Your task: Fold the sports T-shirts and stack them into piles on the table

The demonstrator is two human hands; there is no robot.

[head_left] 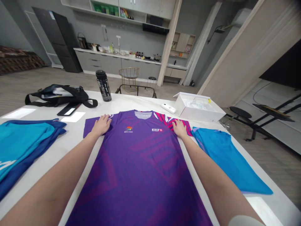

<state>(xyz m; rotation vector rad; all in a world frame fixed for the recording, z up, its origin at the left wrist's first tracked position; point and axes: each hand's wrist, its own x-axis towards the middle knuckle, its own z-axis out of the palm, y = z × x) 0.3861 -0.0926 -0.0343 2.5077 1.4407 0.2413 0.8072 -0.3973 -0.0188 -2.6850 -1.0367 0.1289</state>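
**Spread flat in purple, cut off below**

Rests the left grip (102,125) palm down and released on the plain sleeve (88,128) of a purple shirt (145,157). Rests the right grip (180,128) likewise, unclenched, on the pink-striped sleeve (188,127). Hides patches of both sleeves under the fingers. Shows the shirt lying flat on the white bench (131,103), with the collar (143,115) between the grips and slightly beyond, and with the hem lost past the lower edge. Cannot fully read the small chest prints between the grips.

Left of the left grip, shows blue garments (25,138) cut off by the picture's side. Beyond that grip, shows a black bag (62,94) with contents hard to make out, a dark flat object (68,110) against it and a dark bottle (103,86).

Beyond the right grip, shows a white device (168,108) and an open white box (196,115) with indistinct contents. Right of that grip, shows a blue garment (228,160) partly hidden by the forearm (207,166). Well beyond both grips, shows kitchen units (105,64) too small for detail.
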